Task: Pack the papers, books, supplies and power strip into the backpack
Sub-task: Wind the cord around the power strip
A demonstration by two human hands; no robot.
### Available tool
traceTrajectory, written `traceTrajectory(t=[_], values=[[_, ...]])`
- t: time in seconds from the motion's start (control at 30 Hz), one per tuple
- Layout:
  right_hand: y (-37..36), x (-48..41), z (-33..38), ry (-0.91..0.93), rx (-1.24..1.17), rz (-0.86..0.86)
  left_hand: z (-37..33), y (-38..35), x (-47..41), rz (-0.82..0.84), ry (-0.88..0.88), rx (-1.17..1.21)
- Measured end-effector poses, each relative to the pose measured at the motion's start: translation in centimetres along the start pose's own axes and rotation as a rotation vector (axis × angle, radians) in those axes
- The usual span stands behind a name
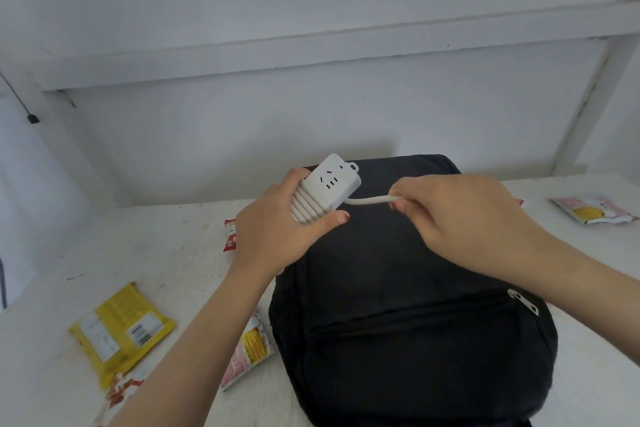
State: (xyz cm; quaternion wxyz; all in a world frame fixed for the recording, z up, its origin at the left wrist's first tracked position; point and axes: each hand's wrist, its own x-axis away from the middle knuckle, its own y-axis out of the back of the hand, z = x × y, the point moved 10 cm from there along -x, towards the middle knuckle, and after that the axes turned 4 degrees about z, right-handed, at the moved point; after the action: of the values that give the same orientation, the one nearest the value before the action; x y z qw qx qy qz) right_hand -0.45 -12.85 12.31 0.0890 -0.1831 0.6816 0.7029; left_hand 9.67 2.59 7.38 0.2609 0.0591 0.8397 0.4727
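Observation:
A black backpack [398, 288] lies flat on the white table, its front pocket zipper closed with the metal pull [524, 302] at the right. Above its upper left part my left hand [277, 229] grips a white power strip [329, 185] with its cord wound in several loops around the body. The loose end of the white cord [374, 199] runs to the right, where my right hand [460, 215] pinches it between thumb and fingers. No papers or books show in view.
Snack packets lie around the bag: a yellow one [121, 329] at the front left, a pink-yellow one [249, 350] against the bag's left side, a red one [231, 236] behind my left hand, another [592, 210] at the far right. A white shelf [311, 55] overhangs the back.

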Motion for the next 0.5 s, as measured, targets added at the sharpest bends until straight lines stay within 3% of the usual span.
traceTrajectory(t=[0.2,0.5], values=[[0.6,0.4,-0.3,-0.064,0.130,-0.087,0.0,-0.1,-0.3,-0.007,0.039,0.047],[0.8,0.4,-3.0,-0.226,0.038,-0.042,-0.7,-0.9,-0.3,0.061,-0.036,0.046]])
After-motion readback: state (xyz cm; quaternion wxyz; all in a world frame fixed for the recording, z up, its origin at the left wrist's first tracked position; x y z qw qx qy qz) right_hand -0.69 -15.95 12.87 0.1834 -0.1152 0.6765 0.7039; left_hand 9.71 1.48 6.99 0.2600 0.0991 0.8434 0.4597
